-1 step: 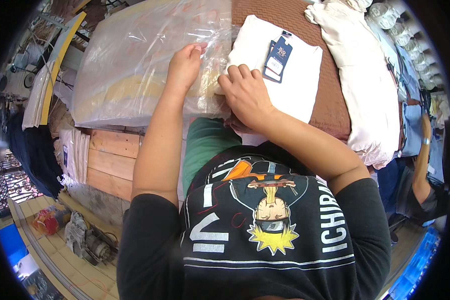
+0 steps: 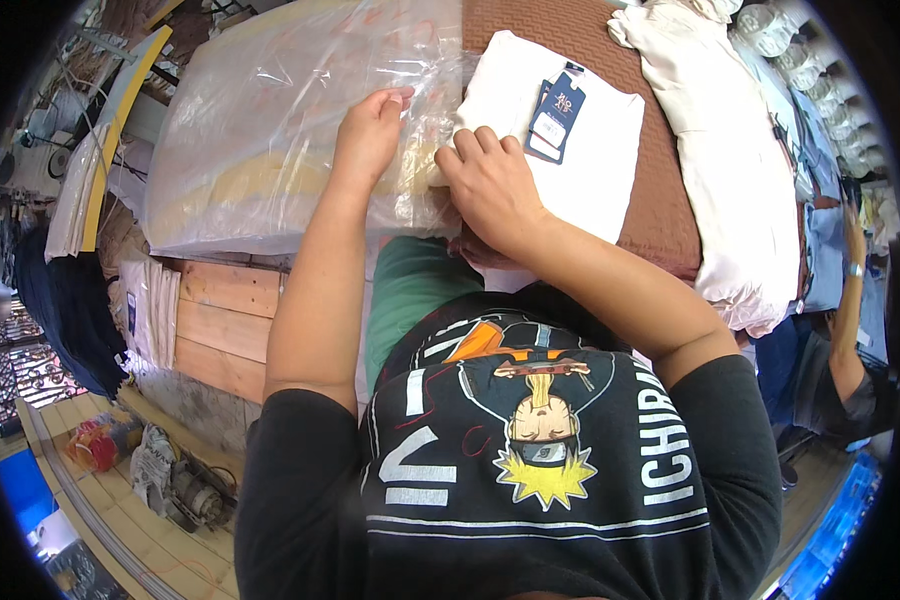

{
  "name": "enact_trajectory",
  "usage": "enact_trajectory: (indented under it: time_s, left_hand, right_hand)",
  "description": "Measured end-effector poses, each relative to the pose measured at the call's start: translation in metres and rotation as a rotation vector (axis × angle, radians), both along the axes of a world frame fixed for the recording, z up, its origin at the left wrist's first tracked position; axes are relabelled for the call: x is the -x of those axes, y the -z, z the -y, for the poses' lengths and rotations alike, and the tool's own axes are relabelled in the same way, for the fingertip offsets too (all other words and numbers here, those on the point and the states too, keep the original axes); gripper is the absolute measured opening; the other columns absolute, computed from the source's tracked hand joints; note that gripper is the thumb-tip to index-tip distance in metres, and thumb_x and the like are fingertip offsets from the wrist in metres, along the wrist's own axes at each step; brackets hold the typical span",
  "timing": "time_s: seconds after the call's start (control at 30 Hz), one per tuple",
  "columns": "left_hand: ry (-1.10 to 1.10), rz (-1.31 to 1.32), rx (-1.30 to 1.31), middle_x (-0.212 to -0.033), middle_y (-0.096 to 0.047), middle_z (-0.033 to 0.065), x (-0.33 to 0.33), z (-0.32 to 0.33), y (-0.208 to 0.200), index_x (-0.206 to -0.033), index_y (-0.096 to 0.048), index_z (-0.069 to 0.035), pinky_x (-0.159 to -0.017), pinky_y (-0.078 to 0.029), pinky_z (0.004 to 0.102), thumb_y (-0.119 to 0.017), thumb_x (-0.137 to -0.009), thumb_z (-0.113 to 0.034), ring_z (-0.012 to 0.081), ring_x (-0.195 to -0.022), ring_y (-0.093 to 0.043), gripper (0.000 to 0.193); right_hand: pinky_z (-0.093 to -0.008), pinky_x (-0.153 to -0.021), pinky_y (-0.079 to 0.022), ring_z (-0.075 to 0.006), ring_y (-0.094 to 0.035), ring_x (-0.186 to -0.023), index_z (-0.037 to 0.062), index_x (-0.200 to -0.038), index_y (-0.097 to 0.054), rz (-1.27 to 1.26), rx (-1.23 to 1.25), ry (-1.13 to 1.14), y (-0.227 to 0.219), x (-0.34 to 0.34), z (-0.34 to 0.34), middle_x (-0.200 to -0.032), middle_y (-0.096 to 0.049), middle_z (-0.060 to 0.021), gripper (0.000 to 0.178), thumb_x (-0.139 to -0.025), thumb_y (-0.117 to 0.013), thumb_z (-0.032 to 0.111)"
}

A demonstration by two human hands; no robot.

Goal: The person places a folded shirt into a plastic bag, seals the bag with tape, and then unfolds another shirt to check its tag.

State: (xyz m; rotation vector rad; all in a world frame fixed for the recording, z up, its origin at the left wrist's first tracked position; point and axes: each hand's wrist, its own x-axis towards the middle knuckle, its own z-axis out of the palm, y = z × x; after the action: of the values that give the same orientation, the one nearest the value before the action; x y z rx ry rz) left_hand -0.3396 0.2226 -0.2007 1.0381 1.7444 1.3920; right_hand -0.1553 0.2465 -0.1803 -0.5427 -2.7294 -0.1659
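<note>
Clear plastic film (image 2: 417,150), apparently a thin bag, lies between my hands. My left hand (image 2: 370,135) pinches it, thumb and fingers pressed together. Curled at the near left edge of a folded white garment (image 2: 595,195), my right hand (image 2: 495,185) grips the film there; its fingertips are partly hidden. The garment lies flat on a brown textured cloth (image 2: 660,185). Dark blue hang tags (image 2: 557,115) rest on its upper part, below a small dark neck label.
A broad plastic-covered surface (image 2: 260,130) stretches to the left. Cream garments (image 2: 735,190) are heaped at right. Bagged folded clothes (image 2: 150,310) stand beside wooden planks (image 2: 225,320). A motor (image 2: 195,495) sits lower left. Another person's arm (image 2: 850,310) shows at far right.
</note>
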Motion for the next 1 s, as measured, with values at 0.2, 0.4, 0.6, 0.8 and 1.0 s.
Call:
enact_trajectory:
  time_s: [0.2,0.4,0.6,0.8,1.0]
  left_hand:
    - [-0.003,-0.086,0.059,-0.11,-0.062,0.0049,0.001,-0.001,0.005,-0.117,-0.059,-0.01,-0.073,-0.044,0.0253,-0.045,-0.094,-0.027,0.0156,-0.093,-0.058,0.032]
    - [-0.105,-0.048,0.03,-0.089,-0.067,0.0145,-0.016,-0.001,0.0,-0.114,-0.061,-0.003,-0.075,-0.048,0.032,-0.047,-0.091,-0.022,0.0207,-0.079,-0.064,0.033]
    - [-0.089,-0.332,0.067,-0.095,-0.064,0.0233,-0.025,-0.008,-0.008,-0.119,-0.056,-0.002,-0.078,-0.047,0.0338,-0.047,-0.089,-0.021,0.0307,-0.087,-0.064,0.037]
    - [-0.092,-0.683,-0.064,-0.121,-0.054,0.0239,-0.046,-0.012,0.002,-0.121,-0.053,0.002,-0.099,-0.038,0.0371,-0.045,-0.09,-0.021,0.0405,-0.114,-0.05,0.04]
    - [-0.06,-0.747,0.085,-0.14,-0.035,0.0222,-0.075,-0.024,0.009,-0.132,-0.041,0.001,-0.104,-0.027,0.0548,-0.042,-0.091,-0.022,0.0465,-0.128,-0.03,0.046]
  right_hand:
    - [-0.0368,-0.066,-0.044,-0.0246,-0.057,-0.084,0.0068,-0.087,-0.057,-0.162,0.034,0.095,0.001,0.022,-0.023,-0.086,-0.058,-0.0076,0.017,-0.07,-0.059,0.01]
    - [-0.0368,-0.068,-0.046,-0.0258,-0.059,-0.085,0.0062,-0.087,-0.06,-0.236,0.05,0.206,-0.002,0.053,-0.044,-0.088,-0.06,-0.0088,0.017,-0.071,-0.062,0.012]
    - [-0.041,-0.08,-0.047,-0.0305,-0.059,-0.095,0.0054,-0.099,-0.064,-0.041,0.352,0.247,-0.015,0.057,-0.055,-0.103,-0.062,-0.0121,0.028,-0.072,-0.064,0.016]
    - [-0.0419,-0.097,-0.038,-0.0312,-0.045,-0.121,0.0084,-0.123,-0.052,-0.076,0.212,-0.196,-0.052,-0.077,-0.047,-0.124,-0.052,-0.0146,0.058,-0.071,-0.07,0.024]
    - [-0.043,-0.099,-0.037,-0.0295,-0.043,-0.124,0.0153,-0.133,-0.042,0.117,0.048,-0.215,-0.017,-0.131,-0.045,-0.133,-0.045,-0.0126,0.059,-0.078,-0.061,0.022]
